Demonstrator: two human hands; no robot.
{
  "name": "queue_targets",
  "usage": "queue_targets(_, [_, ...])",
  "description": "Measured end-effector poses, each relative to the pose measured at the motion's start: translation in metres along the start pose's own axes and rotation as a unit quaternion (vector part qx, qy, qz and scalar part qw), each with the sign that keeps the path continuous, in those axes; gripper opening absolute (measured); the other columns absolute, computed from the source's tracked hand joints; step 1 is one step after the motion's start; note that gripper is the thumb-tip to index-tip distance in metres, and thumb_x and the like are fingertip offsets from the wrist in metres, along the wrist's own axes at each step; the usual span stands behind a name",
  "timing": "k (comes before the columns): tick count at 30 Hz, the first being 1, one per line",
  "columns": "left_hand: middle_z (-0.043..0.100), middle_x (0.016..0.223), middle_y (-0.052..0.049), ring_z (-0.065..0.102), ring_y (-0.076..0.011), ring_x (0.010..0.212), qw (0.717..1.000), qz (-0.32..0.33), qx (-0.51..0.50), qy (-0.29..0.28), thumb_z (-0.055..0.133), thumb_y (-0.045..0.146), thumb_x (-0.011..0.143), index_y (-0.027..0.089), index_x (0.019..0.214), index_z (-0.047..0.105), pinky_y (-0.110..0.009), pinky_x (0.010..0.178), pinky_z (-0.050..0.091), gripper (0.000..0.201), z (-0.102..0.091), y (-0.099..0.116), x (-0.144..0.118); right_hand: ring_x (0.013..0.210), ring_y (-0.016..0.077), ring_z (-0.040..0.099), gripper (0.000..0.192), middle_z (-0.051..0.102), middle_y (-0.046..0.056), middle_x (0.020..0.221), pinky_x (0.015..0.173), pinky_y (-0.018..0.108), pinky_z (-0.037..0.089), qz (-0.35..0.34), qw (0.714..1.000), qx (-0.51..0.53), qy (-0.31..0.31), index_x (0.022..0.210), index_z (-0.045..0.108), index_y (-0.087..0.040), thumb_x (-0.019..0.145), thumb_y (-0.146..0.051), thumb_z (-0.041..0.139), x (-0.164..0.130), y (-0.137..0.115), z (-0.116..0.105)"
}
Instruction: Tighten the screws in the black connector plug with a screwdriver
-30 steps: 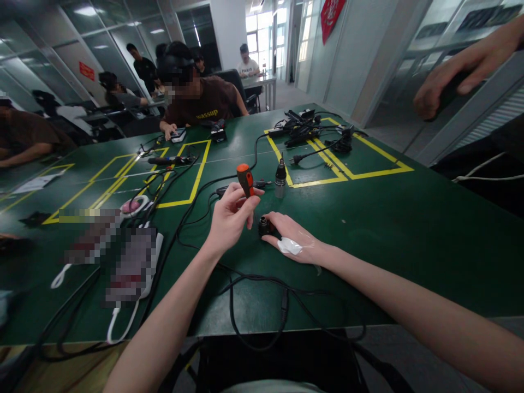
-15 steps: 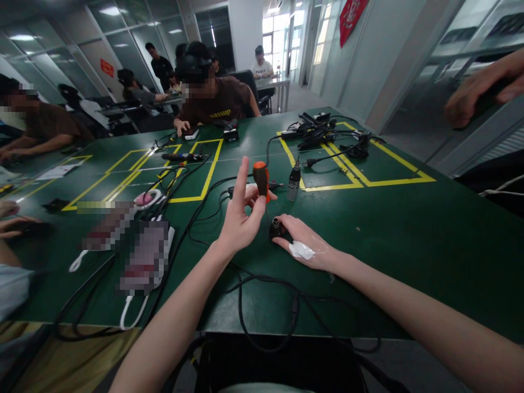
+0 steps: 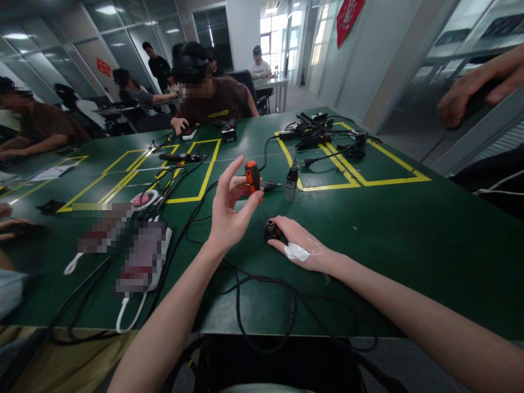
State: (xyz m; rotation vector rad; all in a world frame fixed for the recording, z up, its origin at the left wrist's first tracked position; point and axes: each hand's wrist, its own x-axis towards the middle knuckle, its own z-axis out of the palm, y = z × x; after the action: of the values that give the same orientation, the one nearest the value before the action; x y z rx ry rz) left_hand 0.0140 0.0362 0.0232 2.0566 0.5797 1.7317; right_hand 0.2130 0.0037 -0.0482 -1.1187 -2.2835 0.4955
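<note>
My left hand (image 3: 230,210) holds a screwdriver (image 3: 252,176) with an orange and black handle, thumb at the lower end of the handle and index finger raised beside its top. The handle points up, leaning slightly left. Its thin shaft runs down to a small black cylindrical part (image 3: 270,231) with a metal collar on top; whether the tip touches it I cannot tell. My right hand (image 3: 297,239) grips that part between thumb and fingers, low at the table. White tape sticks to the back of this hand. A black tool body with a pointed tip (image 3: 291,180) stands upright just beyond.
Black cables (image 3: 262,278) loop across the green table (image 3: 393,256) before me. Two phone-like devices (image 3: 143,256) with white straps lie left. Tangled black tools and cords (image 3: 313,131) lie at the back right. A co-worker (image 3: 221,101) sits opposite; another person's hand (image 3: 470,98) hangs at right.
My left index finger has bent from straight up toward the screwdriver handle, and the handle leans more to the left. My right hand keeps its grip on the black part.
</note>
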Motion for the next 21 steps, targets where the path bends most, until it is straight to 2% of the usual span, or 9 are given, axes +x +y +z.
queue_targets(2, [0.075,0.115,-0.005,0.076,-0.015,0.096,1.0,-0.01,-0.016,-0.025,0.067,0.028,0.104,0.035,0.16,0.039,-0.027,0.086,0.065,0.063,0.0,0.003,-0.001,0.101,0.0293,0.068,0.03,0.071,0.011,0.112,0.092,0.047,0.057,0.0,1.0,0.002,0.001,0.125,0.059,-0.021,0.098,-0.023,0.071,0.0,0.0,0.0])
queue_targets(4, [0.076,0.114,-0.005,0.077,-0.0147,0.094,0.999,-0.018,-0.024,-0.037,0.063,0.029,0.106,0.034,0.158,0.042,-0.028,0.085,0.065,0.055,0.0,0.004,-0.002,0.101,0.0289,0.068,0.03,0.071,0.011,0.112,0.092,0.047,0.057,0.0,1.0,0.004,0.001,0.126,0.059,-0.021,0.098,-0.024,0.07,0.001,0.001,0.001])
queue_targets(8, [0.072,0.12,-0.002,0.073,-0.0126,0.099,1.0,-0.003,-0.015,0.011,0.078,0.03,0.097,0.035,0.146,0.054,-0.022,0.085,0.062,0.055,-0.001,0.0,0.0,0.103,0.0291,0.067,0.032,0.07,0.011,0.114,0.093,0.048,0.056,0.0,1.0,0.008,0.0,0.128,0.059,-0.02,0.098,-0.024,0.071,0.001,0.002,0.001])
queue_targets(11, [0.07,0.118,0.0,0.069,-0.0094,0.094,0.999,0.017,-0.002,0.033,0.086,0.026,0.09,0.034,0.142,0.059,-0.016,0.081,0.06,0.059,-0.002,-0.003,0.002,0.103,0.029,0.067,0.032,0.07,0.011,0.114,0.093,0.047,0.056,0.0,1.0,0.011,-0.003,0.128,0.059,-0.02,0.099,-0.025,0.071,0.0,0.002,0.001])
queue_targets(13, [0.072,0.113,0.0,0.071,-0.0103,0.092,1.0,0.012,-0.008,0.015,0.083,0.024,0.093,0.035,0.148,0.056,-0.018,0.083,0.062,0.061,-0.001,-0.002,0.002,0.103,0.0289,0.067,0.03,0.07,0.012,0.114,0.094,0.048,0.056,-0.002,1.0,0.012,-0.005,0.127,0.059,-0.019,0.1,-0.025,0.069,0.0,0.001,0.0])
queue_targets(16, [0.076,0.12,-0.005,0.077,-0.0141,0.097,0.999,-0.011,-0.031,-0.022,0.071,0.025,0.102,0.035,0.158,0.046,-0.025,0.086,0.064,0.062,0.0,0.003,0.0,0.103,0.0294,0.067,0.029,0.07,0.012,0.114,0.093,0.049,0.056,-0.002,1.0,0.007,-0.007,0.127,0.059,-0.019,0.1,-0.025,0.069,0.001,0.0,-0.002])
queue_targets(19, [0.078,0.123,-0.007,0.078,-0.0156,0.099,0.997,-0.022,-0.047,-0.049,0.061,0.027,0.108,0.034,0.159,0.044,-0.027,0.086,0.065,0.054,0.001,0.007,-0.002,0.103,0.0294,0.067,0.03,0.07,0.012,0.113,0.094,0.049,0.056,0.001,1.0,0.003,-0.009,0.127,0.059,-0.02,0.099,-0.024,0.069,0.001,-0.001,-0.002])
queue_targets(21, [0.078,0.122,-0.007,0.078,-0.0169,0.103,0.998,-0.022,-0.038,-0.047,0.063,0.03,0.107,0.034,0.156,0.046,-0.028,0.086,0.064,0.053,0.001,0.006,-0.001,0.103,0.029,0.067,0.029,0.07,0.011,0.113,0.094,0.049,0.056,0.002,1.0,0.006,-0.009,0.126,0.059,-0.02,0.099,-0.024,0.069,0.001,-0.001,-0.002])
